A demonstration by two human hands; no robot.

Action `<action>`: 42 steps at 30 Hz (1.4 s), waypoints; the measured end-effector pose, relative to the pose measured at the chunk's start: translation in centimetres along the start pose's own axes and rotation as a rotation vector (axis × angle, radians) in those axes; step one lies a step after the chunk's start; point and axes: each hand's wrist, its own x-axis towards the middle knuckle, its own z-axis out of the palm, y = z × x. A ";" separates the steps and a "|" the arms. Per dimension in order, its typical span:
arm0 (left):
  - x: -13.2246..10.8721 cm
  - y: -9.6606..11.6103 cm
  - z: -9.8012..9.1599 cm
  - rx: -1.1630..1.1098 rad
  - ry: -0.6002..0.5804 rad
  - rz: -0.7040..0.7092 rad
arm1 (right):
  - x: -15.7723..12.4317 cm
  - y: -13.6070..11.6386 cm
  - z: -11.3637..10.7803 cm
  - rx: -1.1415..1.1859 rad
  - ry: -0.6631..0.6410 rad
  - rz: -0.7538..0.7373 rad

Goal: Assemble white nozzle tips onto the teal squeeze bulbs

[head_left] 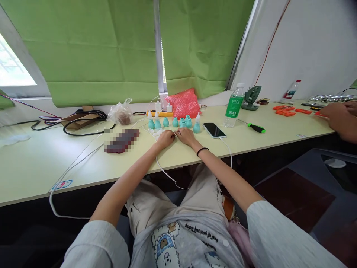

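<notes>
Left of the phone (214, 130), three teal bulbs (196, 128) wear clear tips (198, 117) while the bare-necked bulbs (175, 122) between them stand without, the set seemingly only part-fitted (small pale pieces (159, 133) lie beside the left hand (166, 138)). Also left of the phone, that hand and the right hand (185, 136) meet, fingertips close together; whether they pinch anything cannot be told.

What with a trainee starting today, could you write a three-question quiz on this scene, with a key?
1. True or false: the left hand and right hand are close together.
2. The screwdriver's handle is: A) red, B) green and black, C) white?
3. Fill in: a white cable runs to the ____ lying to the right of the teal bulbs.

Key: 1. True. 2. B. 3. phone.
</notes>
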 end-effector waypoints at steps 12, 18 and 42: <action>-0.1 -1.2 -0.1 -0.157 0.044 -0.090 | -0.2 -0.1 -0.4 0.165 0.144 -0.131; -0.1 -1.4 -0.3 -0.282 0.084 -0.135 | 0.1 0.3 -0.4 0.286 0.189 -0.131; 0.2 -2.3 -1.6 -0.899 0.181 -0.213 | 0.4 0.6 -0.3 0.655 0.075 -0.114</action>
